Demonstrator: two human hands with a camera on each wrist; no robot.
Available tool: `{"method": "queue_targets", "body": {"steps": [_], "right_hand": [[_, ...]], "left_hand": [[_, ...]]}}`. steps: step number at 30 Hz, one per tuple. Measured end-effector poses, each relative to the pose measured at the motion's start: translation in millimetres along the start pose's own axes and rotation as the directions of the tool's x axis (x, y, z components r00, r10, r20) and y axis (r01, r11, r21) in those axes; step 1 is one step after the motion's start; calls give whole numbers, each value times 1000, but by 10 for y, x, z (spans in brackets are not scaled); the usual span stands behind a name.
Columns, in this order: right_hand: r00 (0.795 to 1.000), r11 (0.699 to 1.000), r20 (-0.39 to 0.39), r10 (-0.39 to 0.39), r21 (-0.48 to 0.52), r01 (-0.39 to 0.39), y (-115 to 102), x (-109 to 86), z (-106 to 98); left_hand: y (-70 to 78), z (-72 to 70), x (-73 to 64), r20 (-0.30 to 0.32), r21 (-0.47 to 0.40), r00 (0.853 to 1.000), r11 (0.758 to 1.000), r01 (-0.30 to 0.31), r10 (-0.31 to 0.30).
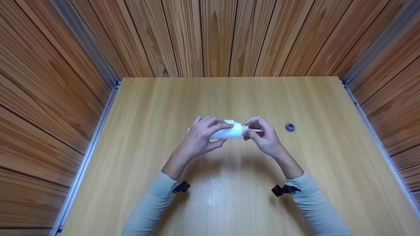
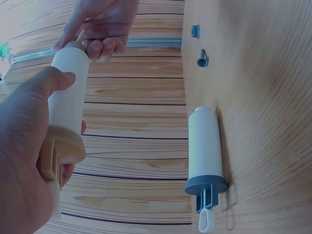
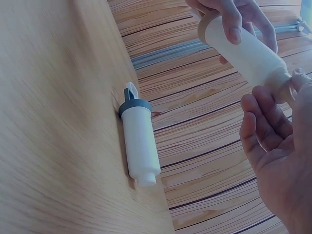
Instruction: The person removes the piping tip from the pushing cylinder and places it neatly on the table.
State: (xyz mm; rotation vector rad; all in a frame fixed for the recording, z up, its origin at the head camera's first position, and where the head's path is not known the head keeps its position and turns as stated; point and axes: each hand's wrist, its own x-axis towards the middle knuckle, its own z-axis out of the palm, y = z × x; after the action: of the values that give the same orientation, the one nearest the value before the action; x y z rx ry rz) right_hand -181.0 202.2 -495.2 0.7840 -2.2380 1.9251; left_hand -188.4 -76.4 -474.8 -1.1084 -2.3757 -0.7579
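Observation:
My left hand (image 1: 203, 134) grips a white piping syringe (image 2: 70, 92) round its barrel, thumb along the side. The syringe has a beige collar (image 2: 66, 146) at its rear, next to my left palm. At its other end, my right hand (image 1: 264, 137) pinches the beige nozzle fitting (image 3: 279, 84) between thumb and fingers. A thin pale nozzle tip (image 1: 257, 130) sticks out past the fingers. Held level above the table, the barrel spans the space between both hands.
A second white syringe (image 2: 204, 141) with a blue-grey collar and white loop handle lies on the wooden table (image 1: 151, 108). Beyond it are a small blue-grey ring (image 1: 289, 127) and a blue-grey cone nozzle (image 2: 203, 59). Wood-panelled walls (image 1: 216, 39) enclose the table.

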Motion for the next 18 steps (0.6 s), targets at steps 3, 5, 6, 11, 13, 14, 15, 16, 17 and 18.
{"method": "queue_targets", "body": {"steps": [3, 5, 6, 11, 13, 14, 15, 16, 17, 18], "right_hand": [[999, 999, -1, -33, 8, 33, 3, 5, 0], [997, 997, 1, -73, -5, 73, 12, 4, -1], [996, 996, 3, -92, -9, 92, 21, 3, -2], [992, 992, 14, -124, -4, 124, 46, -6, -3], [994, 994, 19, -110, 6, 110, 41, -8, -4], [996, 996, 17, -91, 17, 90, 36, -9, -4], [997, 997, 15, -69, 24, 69, 32, -9, -5], [999, 998, 12, -46, 32, 46, 26, -8, -5], [1000, 999, 9, -22, 39, 21, 23, -7, -5], [1000, 999, 6, 0, 46, 0, 22, -6, -5]], "left_hand": [[4, -2, -5, 2, 2, 1000, 1000, 1, -1], [4, -3, -6, 2, 5, 1000, 1000, -1, 1], [4, -3, -6, 2, 4, 1000, 1000, -2, 2], [3, 3, -5, 2, 14, 1000, 1000, -5, 5], [4, 6, -4, 5, 13, 1000, 1000, -6, 6], [5, 6, -3, 5, 12, 1000, 1000, -7, 7], [5, 7, -2, 5, 9, 1000, 1000, -8, 8], [7, 6, 0, 6, 6, 1000, 1000, -7, 7], [9, 5, 1, 8, 2, 1000, 1000, -7, 6], [11, 3, 3, 9, -3, 1000, 1000, -5, 5]]}}
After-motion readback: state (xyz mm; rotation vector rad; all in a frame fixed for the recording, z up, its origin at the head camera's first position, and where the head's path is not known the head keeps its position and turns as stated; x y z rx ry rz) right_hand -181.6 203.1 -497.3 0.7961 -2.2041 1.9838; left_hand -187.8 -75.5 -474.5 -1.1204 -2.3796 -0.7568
